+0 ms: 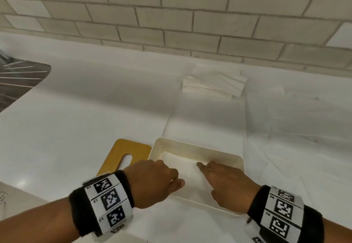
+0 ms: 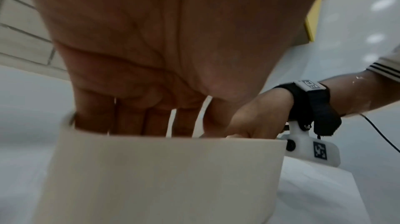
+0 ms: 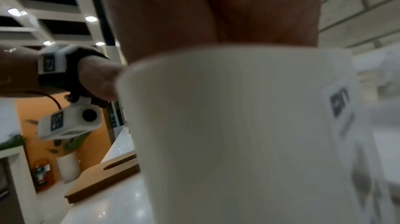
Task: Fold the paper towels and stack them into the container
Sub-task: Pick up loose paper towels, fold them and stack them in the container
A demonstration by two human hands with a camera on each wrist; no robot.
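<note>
Stacking step, judged from the layout: folded paper towel [image 1: 187, 168] lying inside the white container [image 1: 198, 148], both hands reaching in over the near wall to settle it.

Left hand [image 1: 152, 180]: back of hand up, thumb out toward the towel's near edge, fingers angled down into the container at its left side. In the left wrist view, fingers [image 2: 129, 119] straight and close together, dipping behind the container wall [image 2: 164, 176], thin white strips of towel showing between them; apparently pressing on the towel, not pinching it, though the fingertips themselves hidden by the wall.

Right hand [image 1: 226, 181]: forefinger extended flat across the towel toward the container's middle, remaining fingers relaxed alongside; no curl round anything visible. Right wrist view blocked by the container wall [image 3: 238, 133], so contact there not confirmed.

Elsewhere on the white counter [image 1: 85, 100]: pile of paper towels [image 1: 213, 84] near the tiled wall, well apart from the container; unfolded sheets [image 1: 285, 128] spread to the right; wooden lid [image 1: 125, 155] with slot just beside the container's left wall.

Next move, as a judgement: release with the towel flat and square to the walls, withdrawal of both hands without lifting a corner, then a reach for a fresh sheet.
</note>
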